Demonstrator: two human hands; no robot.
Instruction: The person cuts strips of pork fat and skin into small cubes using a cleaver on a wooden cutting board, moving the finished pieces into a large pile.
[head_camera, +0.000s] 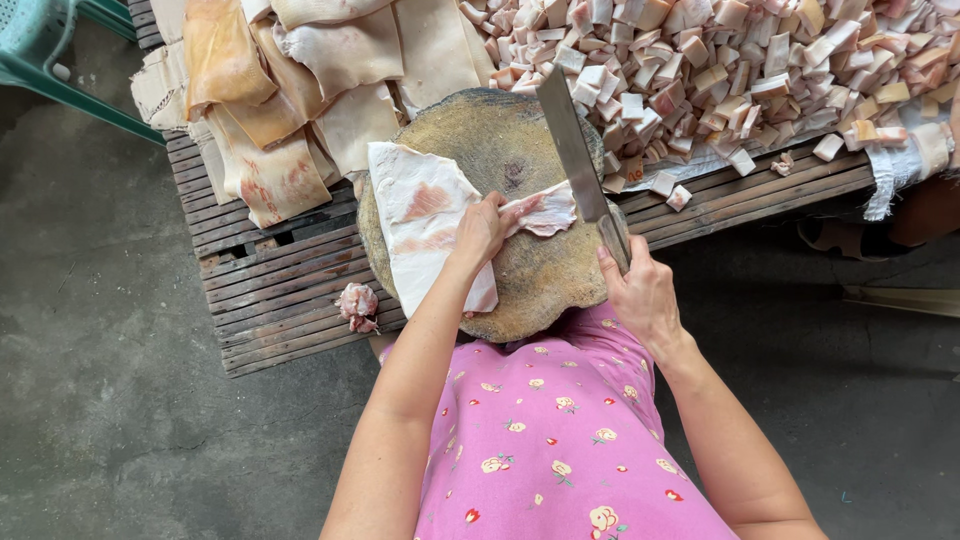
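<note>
A round wooden chopping block (500, 140) rests on a low slatted wooden platform (270, 290). A large white slab of pork fat (420, 215) lies across the block's left side. My left hand (480, 228) presses on the slab and pinches a pinkish flap of it (545, 210). My right hand (640, 290) grips the handle of a long cleaver (570, 145). Its blade points away from me, set against the flap's right edge.
Several large skin sheets (290, 80) are stacked at the back left. A big heap of cut fat cubes (720, 60) fills the back right. A small meat scrap (357, 305) lies on the slats. A green plastic chair (40, 45) stands far left on concrete floor.
</note>
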